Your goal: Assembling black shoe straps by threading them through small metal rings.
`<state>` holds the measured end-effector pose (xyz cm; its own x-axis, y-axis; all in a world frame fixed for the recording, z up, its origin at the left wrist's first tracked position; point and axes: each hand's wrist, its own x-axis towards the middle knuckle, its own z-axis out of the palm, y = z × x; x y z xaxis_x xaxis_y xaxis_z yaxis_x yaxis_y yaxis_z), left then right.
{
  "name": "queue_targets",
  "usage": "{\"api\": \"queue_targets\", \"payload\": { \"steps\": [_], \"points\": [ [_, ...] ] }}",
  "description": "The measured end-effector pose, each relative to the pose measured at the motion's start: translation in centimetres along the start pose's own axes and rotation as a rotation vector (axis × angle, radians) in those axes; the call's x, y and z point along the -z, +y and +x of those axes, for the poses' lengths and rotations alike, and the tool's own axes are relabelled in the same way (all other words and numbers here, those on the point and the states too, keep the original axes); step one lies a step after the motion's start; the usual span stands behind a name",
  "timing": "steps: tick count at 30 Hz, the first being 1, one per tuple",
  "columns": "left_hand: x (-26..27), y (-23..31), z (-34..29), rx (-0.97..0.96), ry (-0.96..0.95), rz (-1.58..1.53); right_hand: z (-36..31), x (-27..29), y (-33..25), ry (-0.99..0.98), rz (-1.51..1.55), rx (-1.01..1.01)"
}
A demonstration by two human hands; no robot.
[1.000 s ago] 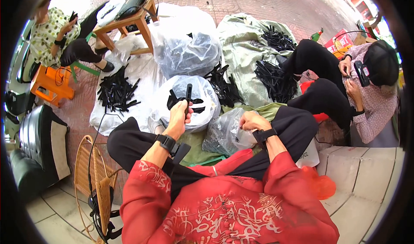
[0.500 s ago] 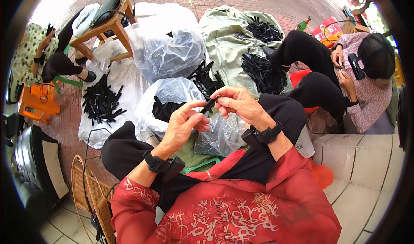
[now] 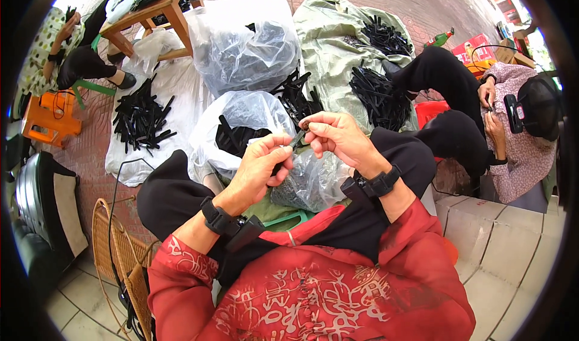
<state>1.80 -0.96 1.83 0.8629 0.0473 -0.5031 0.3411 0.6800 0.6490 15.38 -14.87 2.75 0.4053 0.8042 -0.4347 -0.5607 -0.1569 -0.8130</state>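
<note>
Head view, change: Unlike a second ago, the left hand [image 3: 258, 167] no longer holds the strip [image 3: 297, 139] upright over the white bag [image 3: 260, 109]; the right hand [image 3: 344, 141] is up off the clear bag [image 3: 312, 185], and both hands meet above it.
Strip: Dark and slim, slanting from the left fingers up to the right fingertips.
Left fingers: Clamped on the strip's lower part.
Right fingers: Thumb and forefinger pinch a brownish piece [image 3: 306, 126] at its upper end, too small to identify.
</note>
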Motion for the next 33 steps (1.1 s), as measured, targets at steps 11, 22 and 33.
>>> {"api": "queue_targets", "payload": {
  "steps": [11,22,33],
  "points": [
    [0.9,-0.7,0.1,-0.061,0.053,0.069,0.4,0.6,0.9,0.040,-0.033,0.151],
    [1.1,-1.4,0.0,-0.062,-0.043,0.090,0.1,1.0,1.5,-0.014,0.034,0.056],
    [1.5,-2.4,0.2,-0.042,-0.068,0.081,0.6,1.3,2.3,-0.025,0.120,0.028]
  ]
}}
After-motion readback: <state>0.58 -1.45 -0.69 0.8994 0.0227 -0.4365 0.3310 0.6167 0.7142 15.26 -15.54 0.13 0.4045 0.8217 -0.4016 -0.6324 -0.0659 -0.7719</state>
